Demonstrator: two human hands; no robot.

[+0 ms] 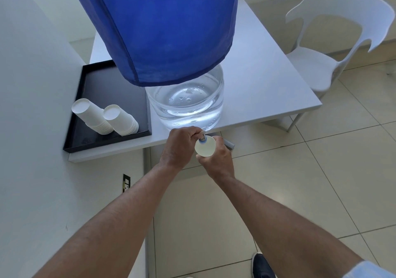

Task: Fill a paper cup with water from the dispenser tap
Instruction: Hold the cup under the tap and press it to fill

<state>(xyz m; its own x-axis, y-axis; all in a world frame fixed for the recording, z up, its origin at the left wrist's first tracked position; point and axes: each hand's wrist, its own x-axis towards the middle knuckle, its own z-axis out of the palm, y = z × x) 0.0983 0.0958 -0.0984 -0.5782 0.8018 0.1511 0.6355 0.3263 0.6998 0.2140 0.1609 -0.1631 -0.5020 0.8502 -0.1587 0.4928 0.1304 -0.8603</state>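
Observation:
A clear water jug (188,100) under a blue cloth cover (162,27) stands at the front edge of the white table (267,89). Its small tap (202,139) juts over the edge. My left hand (179,147) is closed on the tap. Directly under the tap, a white paper cup (205,148) is gripped from below and the right by my right hand (218,162). The cup's mouth faces up at me; I cannot tell how much water is in it.
A black tray (115,84) on the table's left holds two leaning stacks of paper cups (107,117). A white wall (32,127) with a socket (126,183) runs along the left. A white chair (334,42) stands at right on the tiled floor. My shoe (262,266) shows below.

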